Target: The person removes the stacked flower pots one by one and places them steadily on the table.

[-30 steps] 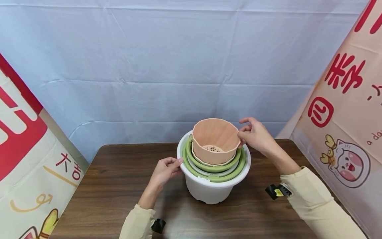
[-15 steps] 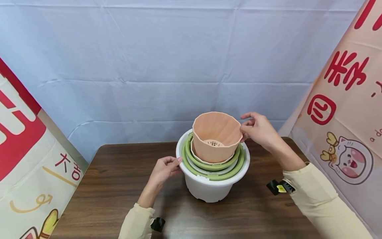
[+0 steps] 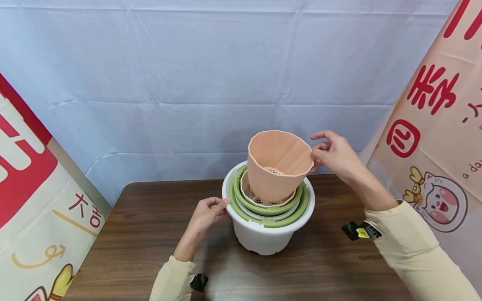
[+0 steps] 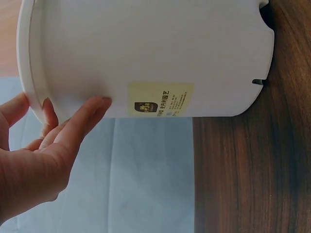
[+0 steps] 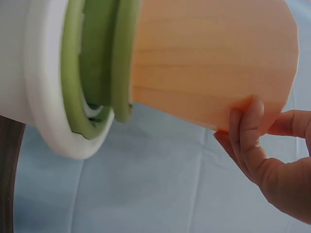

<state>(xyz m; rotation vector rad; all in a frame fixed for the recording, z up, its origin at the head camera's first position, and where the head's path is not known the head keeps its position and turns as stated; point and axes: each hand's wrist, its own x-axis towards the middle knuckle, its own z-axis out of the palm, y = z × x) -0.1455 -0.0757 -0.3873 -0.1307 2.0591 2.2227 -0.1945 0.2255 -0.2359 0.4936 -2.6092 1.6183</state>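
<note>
A large white flower pot [image 3: 263, 240] stands upright on the table with several smaller pots nested in it, green-rimmed ones [image 3: 275, 223] among them. An orange flower pot [image 3: 276, 184] with a perforated bottom is raised partly out of the stack, tilted a little. At its right rim my right hand [image 3: 337, 156] pinches the wall between thumb and fingers, also plain in the right wrist view. Beneath it a pale-rimmed pot [image 3: 246, 194] stays in the nest. My left hand [image 3: 207, 214] pinches the white pot's left rim, fingertips against its outer wall.
The brown wooden table [image 3: 158, 234] carries the stack near its back edge. A pale blue cloth [image 3: 188, 83] hangs behind. Printed banners flank the table on the left [image 3: 34, 200] and right [image 3: 433, 138]. A yellow label [image 4: 160, 99] is stuck on the white pot.
My right hand has lifted the orange pot upward and slightly right, uncovering more of the pale-rimmed pot below. The left hand keeps its place on the white rim.
</note>
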